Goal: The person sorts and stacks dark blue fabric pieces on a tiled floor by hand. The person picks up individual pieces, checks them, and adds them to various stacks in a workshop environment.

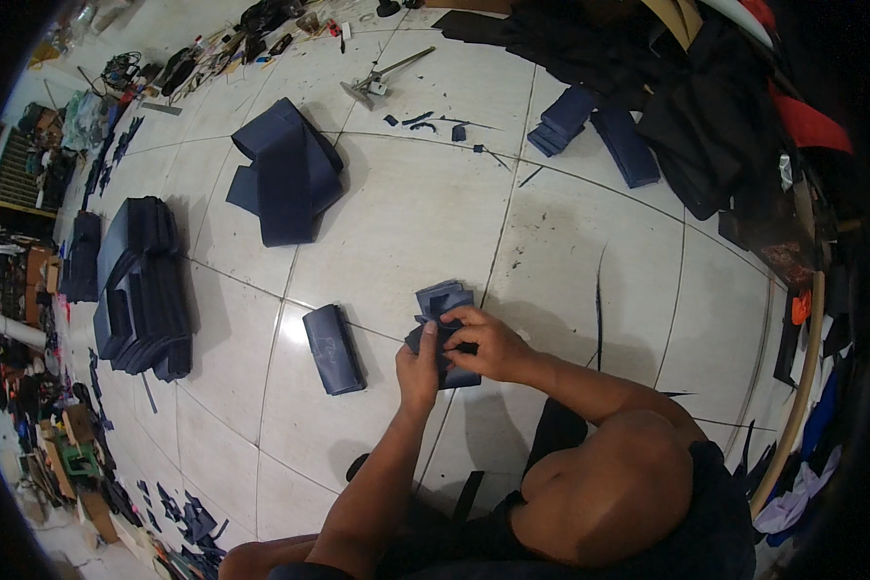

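Dark blue cut fabric pieces (461, 375) lie in a small stack on the floor under my hands. My left hand (417, 374) is closed on the near left edge of a fabric piece, thumb on top. From the right, my right hand (489, 346) bends its fingers onto the same fabric, with thumb and fingertips close together at its upper edge. The fingers partly hide how the layers are folded. Left of my hands rests a separate bundle of blue fabric (334, 350) with pale marks on top.
Tall stacks of dark blue fabric (145, 290) stand at the left. Folded wide strips (290, 174) lie farther off. A metal tool with a long shaft (377, 82), small bundles (625, 145), black cloth (696, 126) and scattered scraps (459, 132) are on the tiled floor.
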Tool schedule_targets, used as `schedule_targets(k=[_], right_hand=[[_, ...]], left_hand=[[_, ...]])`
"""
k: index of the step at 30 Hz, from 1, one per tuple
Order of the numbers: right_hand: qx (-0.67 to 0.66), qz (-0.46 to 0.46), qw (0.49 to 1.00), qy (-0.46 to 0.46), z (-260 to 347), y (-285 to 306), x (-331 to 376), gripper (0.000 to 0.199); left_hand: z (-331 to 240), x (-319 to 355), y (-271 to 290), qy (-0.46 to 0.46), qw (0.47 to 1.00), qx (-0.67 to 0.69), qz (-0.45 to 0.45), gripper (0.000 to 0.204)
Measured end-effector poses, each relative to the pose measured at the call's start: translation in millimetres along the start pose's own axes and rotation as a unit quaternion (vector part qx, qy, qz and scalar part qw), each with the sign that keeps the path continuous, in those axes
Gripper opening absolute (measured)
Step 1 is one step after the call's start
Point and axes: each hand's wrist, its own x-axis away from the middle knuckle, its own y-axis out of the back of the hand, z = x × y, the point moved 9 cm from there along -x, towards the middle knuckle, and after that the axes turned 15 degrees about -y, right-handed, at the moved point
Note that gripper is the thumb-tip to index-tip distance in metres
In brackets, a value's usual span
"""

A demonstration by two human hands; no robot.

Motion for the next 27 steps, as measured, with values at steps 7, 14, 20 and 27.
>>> schedule_targets(k=[7,14,20,27], right_hand=[[-0.048,-0.017,0.994,-0.100,-11.5,8.6,-6.2,0.018],[-0.254,-0.061,0.932,-0.253,-50.9,5.5,-8.8,0.042],[-0.228,-0.055,0.947,-0.219,-54.0,3.6,-12.6,0.056],[-0.204,-0.032,0.955,-0.212,-31.7,6.2,-11.8,0.053]], left_hand=[[-1.1,2.3,-0.6,0.045,0.999,0.015,0.006,0.032],[6.5,2.0,2.4,0.036,0.999,0.037,-0.010,0.024],[19.5,1.1,8.0,0.028,0.998,0.054,0.016,0.030],[13.7,2.7,7.2,0.032,0.994,0.096,-0.029,0.032]])
